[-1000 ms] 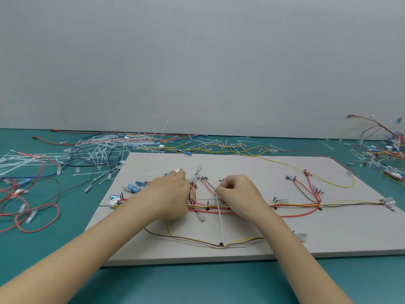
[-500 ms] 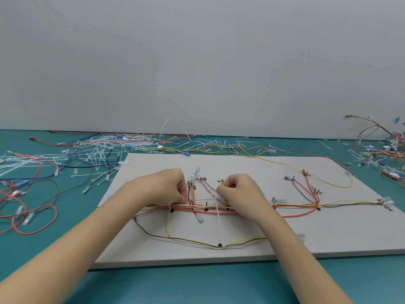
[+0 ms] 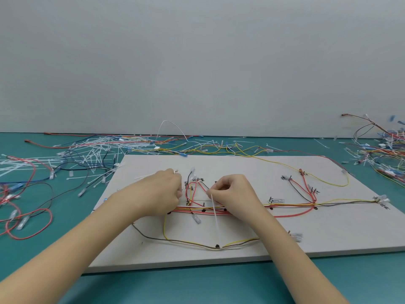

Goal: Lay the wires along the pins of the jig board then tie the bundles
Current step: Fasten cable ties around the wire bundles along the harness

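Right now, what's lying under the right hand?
The wire bundle runs under the right hand, whose grip pinches a white cable tie. Pins and wires directly beneath stay hidden.

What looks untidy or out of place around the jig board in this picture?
Loose white cable ties and stray wires lie scattered over the green table left of the jig board, and another tangle of wires sits at the far right. On the board itself nothing looks damaged.

I see a pale grey jig board [image 3: 263, 233] on my teal worktop [image 3: 197, 288], carrying red, orange, yellow, brown and black wires [image 3: 291, 208], black pins [image 3: 217, 246], a white cable tie [image 3: 215, 222] and black handwritten marks.
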{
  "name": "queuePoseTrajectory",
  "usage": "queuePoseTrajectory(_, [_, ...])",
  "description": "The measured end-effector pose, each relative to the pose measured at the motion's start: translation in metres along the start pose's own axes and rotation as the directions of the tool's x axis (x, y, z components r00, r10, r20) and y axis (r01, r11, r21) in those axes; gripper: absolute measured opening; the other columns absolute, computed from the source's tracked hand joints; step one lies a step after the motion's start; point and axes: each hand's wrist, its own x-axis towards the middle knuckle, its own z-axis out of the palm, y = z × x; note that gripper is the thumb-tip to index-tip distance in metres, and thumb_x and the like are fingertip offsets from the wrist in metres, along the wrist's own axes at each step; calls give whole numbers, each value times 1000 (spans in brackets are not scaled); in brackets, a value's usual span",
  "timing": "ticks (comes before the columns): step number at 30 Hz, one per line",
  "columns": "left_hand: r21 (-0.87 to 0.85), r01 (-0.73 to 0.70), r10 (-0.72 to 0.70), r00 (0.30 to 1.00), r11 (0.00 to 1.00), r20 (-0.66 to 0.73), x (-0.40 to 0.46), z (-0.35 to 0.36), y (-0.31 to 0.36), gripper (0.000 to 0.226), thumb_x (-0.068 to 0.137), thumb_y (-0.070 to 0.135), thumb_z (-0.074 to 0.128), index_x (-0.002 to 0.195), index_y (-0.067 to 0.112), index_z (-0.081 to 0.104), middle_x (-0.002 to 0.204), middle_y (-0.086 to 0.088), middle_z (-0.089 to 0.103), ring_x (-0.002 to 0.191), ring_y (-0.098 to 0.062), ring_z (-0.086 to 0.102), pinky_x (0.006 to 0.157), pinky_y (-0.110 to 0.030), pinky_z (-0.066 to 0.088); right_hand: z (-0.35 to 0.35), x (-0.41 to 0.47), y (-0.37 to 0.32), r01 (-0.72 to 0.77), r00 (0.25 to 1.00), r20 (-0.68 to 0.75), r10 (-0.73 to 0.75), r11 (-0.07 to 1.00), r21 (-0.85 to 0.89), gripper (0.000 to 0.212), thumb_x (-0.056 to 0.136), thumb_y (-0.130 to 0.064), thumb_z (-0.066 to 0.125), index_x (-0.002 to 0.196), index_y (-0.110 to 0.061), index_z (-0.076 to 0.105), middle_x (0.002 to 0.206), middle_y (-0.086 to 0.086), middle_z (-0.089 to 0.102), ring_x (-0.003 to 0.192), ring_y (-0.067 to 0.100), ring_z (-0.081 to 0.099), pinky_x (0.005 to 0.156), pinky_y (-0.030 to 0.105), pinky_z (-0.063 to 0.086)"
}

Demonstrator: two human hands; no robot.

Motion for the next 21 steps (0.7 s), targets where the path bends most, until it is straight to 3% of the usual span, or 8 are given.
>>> queuePoseTrajectory(5, [-234,-53,45,998,971,-41,-4,1,-8,11,96,19,54,85,22,54,83,8,55,71,-3,47,59,-17,33,4,0,-1,33,999,10,-34,998,50,13,75,-20,76,63,-19,70,51,-12,61,47,-1,49,50,15,36])
queuePoseTrajectory(9, [-358,-98,60,992,929,-115,-4,3,-14,11,88,20,68,80,27,63,79,4,62,67,-6,52,62,-20,42,4,-1,-3,62,998,0,-63,995,83,11,76,-19,76,66,-17,71,57,-7,64,53,3,53,56,22,42])
queuePoseTrajectory(14, [-478,-125,67,989,869,-135,-2,7,-22,16,91,20,62,85,34,59,76,0,60,63,-10,51,67,-29,45,9,-3,-6,105,994,30,-107,992,66,8,77,-12,74,69,-14,70,66,2,69,58,7,57,63,27,48])
queuePoseTrajectory(19, [-609,-145,80,988,780,-133,-4,10,-18,19,97,16,55,91,29,67,59,7,46,58,-11,40,61,-30,35,11,-3,-7,135,990,35,-137,989,56,8,77,-11,75,71,-13,71,71,6,71,60,7,58,59,20,46])
queuePoseTrajectory(21, [-615,-135,64,989,777,-136,-3,13,-15,21,97,15,55,92,26,71,62,3,46,61,-12,40,61,-30,33,12,-3,-7,143,988,48,-146,988,57,6,78,-12,76,74,-11,72,75,8,72,66,13,62,64,26,50])
